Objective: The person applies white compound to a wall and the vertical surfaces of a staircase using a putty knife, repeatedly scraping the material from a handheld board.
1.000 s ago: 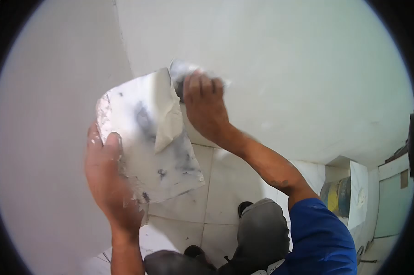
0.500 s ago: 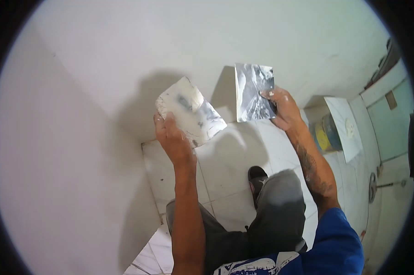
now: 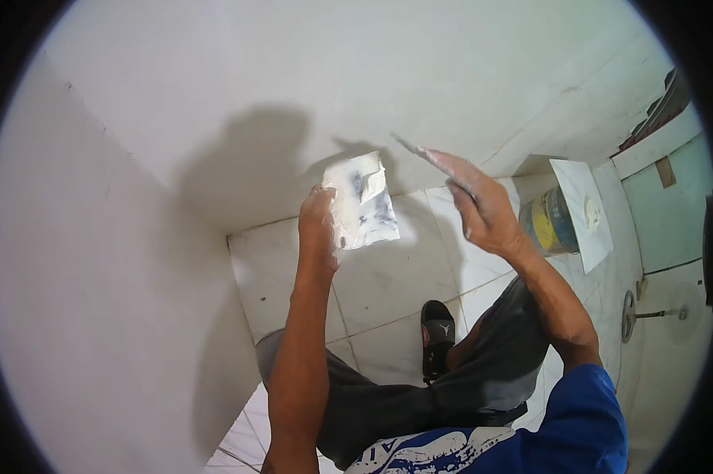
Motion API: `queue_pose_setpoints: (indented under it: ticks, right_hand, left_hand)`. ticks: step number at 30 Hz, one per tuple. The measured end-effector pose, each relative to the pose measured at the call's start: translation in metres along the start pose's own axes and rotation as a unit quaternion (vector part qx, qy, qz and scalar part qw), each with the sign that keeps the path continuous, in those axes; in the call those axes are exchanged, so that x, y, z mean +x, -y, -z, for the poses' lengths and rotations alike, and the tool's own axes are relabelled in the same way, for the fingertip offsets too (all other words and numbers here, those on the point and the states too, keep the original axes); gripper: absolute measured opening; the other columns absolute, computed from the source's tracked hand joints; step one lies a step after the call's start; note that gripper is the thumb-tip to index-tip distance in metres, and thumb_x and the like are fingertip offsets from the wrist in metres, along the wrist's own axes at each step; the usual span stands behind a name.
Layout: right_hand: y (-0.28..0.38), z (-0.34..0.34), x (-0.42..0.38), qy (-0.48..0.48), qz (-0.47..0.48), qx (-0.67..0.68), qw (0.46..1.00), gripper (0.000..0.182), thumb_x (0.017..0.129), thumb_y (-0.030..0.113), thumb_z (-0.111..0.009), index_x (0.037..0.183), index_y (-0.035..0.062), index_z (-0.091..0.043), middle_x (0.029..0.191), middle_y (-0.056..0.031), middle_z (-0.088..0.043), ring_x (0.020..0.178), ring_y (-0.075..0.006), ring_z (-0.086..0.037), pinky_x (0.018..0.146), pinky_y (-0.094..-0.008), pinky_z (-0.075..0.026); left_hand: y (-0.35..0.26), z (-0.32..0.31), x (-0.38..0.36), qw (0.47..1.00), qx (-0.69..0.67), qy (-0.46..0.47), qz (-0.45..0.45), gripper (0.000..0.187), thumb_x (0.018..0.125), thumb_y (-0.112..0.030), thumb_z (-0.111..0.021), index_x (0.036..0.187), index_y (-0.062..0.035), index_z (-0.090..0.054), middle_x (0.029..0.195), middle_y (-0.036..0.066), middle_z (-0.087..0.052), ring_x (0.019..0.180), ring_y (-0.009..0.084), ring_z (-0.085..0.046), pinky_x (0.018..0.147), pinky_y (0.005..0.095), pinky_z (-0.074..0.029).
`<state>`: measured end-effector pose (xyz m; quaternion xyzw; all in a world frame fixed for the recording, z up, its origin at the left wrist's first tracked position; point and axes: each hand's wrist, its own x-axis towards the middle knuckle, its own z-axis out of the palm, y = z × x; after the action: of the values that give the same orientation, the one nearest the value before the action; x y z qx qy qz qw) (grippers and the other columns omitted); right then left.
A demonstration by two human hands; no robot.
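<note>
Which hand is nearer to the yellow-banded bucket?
Right. The right hand, gripping a flat tool, appears just left of the bucket in the picture; the left hand, holding a smeared plate, is much farther left.

Left arm [image 3: 300,359] extends nearly straight; right elbow [image 3: 575,341] bends, fingers [image 3: 461,166] gripping.

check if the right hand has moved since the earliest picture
Yes: judged against the yellow-banded bucket, the right hand has moved rightward in the view, ending up much closer to it than one second ago.
</note>
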<state>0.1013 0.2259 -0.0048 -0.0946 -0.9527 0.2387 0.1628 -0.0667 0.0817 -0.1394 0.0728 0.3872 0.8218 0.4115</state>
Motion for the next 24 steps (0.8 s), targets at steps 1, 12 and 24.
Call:
queue_pose_setpoints:
  ticks: [1, 12, 24]
  right_hand:
    - [-0.009, -0.010, -0.003, -0.016, 0.135, -0.007, 0.991, 0.059, 0.077, -0.011, -0.049, 0.135, 0.0014, -0.051, 0.136, -0.0179, -0.055, 0.124, -0.0306, -0.054, 0.111, -0.0402, -0.037]
    - [-0.038, -0.029, -0.023, 0.109, 0.291, -0.167, 0.936, 0.090, 0.058, -0.005, -0.067, 0.144, 0.0135, -0.045, 0.153, -0.0098, -0.040, 0.138, -0.0306, -0.040, 0.120, -0.0458, -0.028]
    - [-0.062, -0.015, -0.068, -0.024, -0.244, 0.140, 0.959, 0.040, 0.094, 0.010, -0.058, 0.133, 0.0041, -0.055, 0.112, -0.0083, -0.065, 0.098, -0.0162, -0.057, 0.093, -0.0283, -0.044]
  left_hand:
    - [0.004, 0.003, 0.002, 1.000, -0.016, 0.018, 0.011, 0.032, 0.094, -0.018, -0.046, 0.120, -0.0007, -0.054, 0.107, 0.010, -0.061, 0.093, 0.0204, -0.064, 0.079, 0.0347, -0.057]
    - [0.027, -0.015, -0.003, 0.988, -0.109, 0.091, 0.054, 0.026, 0.095, -0.015, -0.048, 0.117, -0.0023, -0.055, 0.108, 0.010, -0.061, 0.096, 0.0203, -0.065, 0.080, 0.0365, -0.057]
    - [-0.008, -0.011, -0.017, 0.981, 0.080, -0.057, -0.165, 0.037, 0.100, -0.016, -0.044, 0.132, 0.0012, -0.045, 0.120, 0.011, -0.056, 0.108, 0.0182, -0.056, 0.093, 0.0320, -0.046]
